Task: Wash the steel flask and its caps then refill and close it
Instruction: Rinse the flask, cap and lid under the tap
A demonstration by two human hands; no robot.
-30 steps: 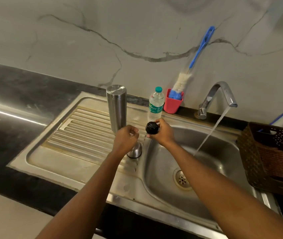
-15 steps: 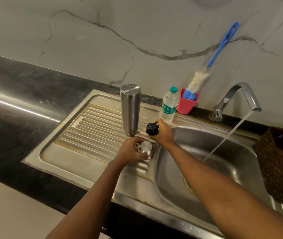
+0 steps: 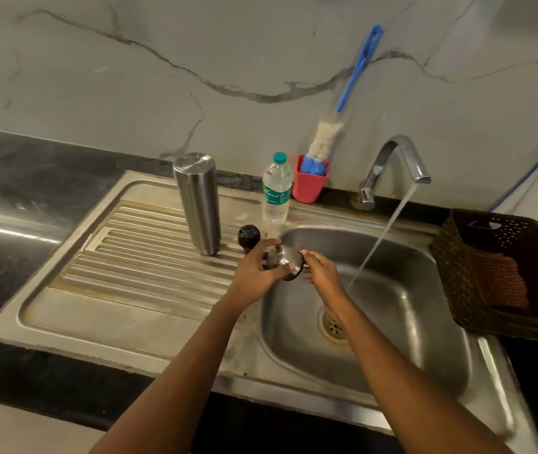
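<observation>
The black cap has left the right hand since half a second ago and now stands on the ribbed draining surface, just beside the upturned flask. The steel cap has come up off that surface and sits over the sink edge, short of the running stream. The next step is likely rinsing this cap. The left hand grips it with curled fingers. The right hand's fingertips meet its rim (whether pinching or merely touching cannot be told).
</observation>
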